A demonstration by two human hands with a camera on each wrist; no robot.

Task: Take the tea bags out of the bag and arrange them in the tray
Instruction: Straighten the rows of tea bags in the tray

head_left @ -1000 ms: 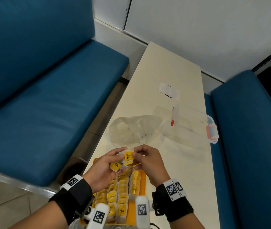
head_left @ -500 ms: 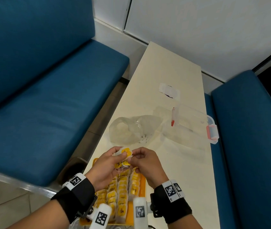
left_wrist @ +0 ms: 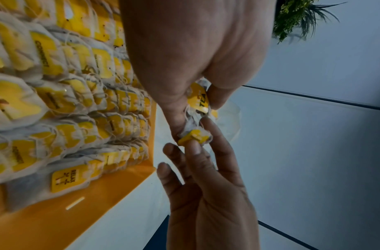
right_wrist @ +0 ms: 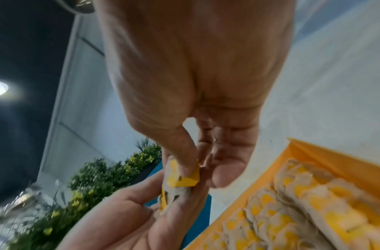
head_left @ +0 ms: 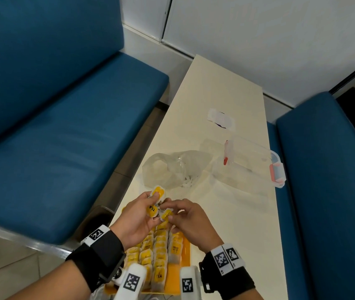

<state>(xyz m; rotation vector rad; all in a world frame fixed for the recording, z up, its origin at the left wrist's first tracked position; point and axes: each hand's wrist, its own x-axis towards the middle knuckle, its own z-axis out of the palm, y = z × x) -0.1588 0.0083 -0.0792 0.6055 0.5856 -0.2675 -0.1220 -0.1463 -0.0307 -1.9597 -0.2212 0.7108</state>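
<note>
Above the tray's far end, my left hand (head_left: 150, 204) holds a small bunch of yellow-tagged tea bags (head_left: 158, 191), one tag reading TEA (left_wrist: 198, 99). My right hand (head_left: 170, 212) pinches the yellow tag of another tea bag (left_wrist: 193, 137) between thumb and fingers, right against the left fingers. The orange tray (head_left: 186, 256) lies below both hands, with several rows of tea bags (head_left: 159, 254) packed in it. The crumpled clear plastic bag (head_left: 172, 167) lies on the table beyond the hands. Strings tangle between the held bags.
A clear lidded container (head_left: 250, 163) with red clasps stands right of the plastic bag. A white slip of paper (head_left: 221, 116) lies farther up the narrow cream table (head_left: 237, 213). Blue bench seats (head_left: 64, 148) flank the table on both sides.
The left hand has turned palm-up, and one bag now sticks up at its fingertips. The right hand has shifted its pinch to a lower tea bag tag in the bunch.
</note>
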